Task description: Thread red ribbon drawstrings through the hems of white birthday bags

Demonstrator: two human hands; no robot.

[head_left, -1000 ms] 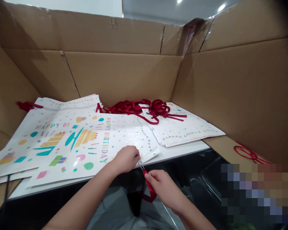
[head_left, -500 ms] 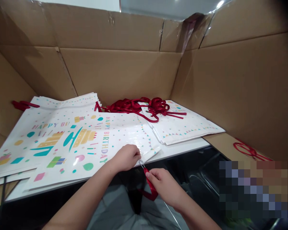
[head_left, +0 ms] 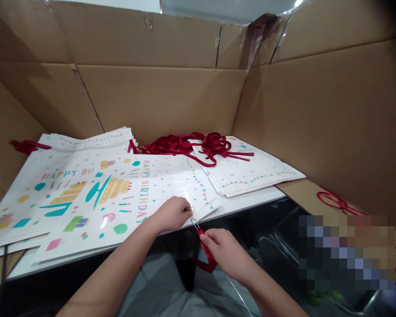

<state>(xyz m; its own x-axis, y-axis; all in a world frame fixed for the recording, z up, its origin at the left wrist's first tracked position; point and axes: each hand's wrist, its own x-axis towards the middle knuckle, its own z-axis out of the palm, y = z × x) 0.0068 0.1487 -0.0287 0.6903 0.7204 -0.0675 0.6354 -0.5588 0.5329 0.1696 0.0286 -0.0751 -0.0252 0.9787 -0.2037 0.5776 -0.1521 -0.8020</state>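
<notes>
My left hand (head_left: 174,213) is closed at the front edge of a flat white birthday gift bag (head_left: 171,176), its fingertips pinching near a folded-up corner. Just below those fingertips, a thin metal wire loop (head_left: 193,222) meets a red ribbon (head_left: 207,259). My right hand (head_left: 226,251) grips the ribbon and wire between thumb and fingers. The ribbon hangs in a bend below the hand, while the thin wire (head_left: 239,294) runs down toward my lap. Whether the loop goes through a hole in the bag is hidden by my left fingers.
Tall cardboard walls (head_left: 158,97) enclose the back and sides. Stacked bags (head_left: 251,169) lie at right, others (head_left: 62,145) at left. A heap of red ribbons (head_left: 171,144) is behind, and more red cord (head_left: 336,202) lies on cardboard at right. A blurred patch covers the lower right.
The camera view has shifted slightly. Both hands keep almost the same grip and place at the bag's edge, with the wire loop still by the left fingertips.
</notes>
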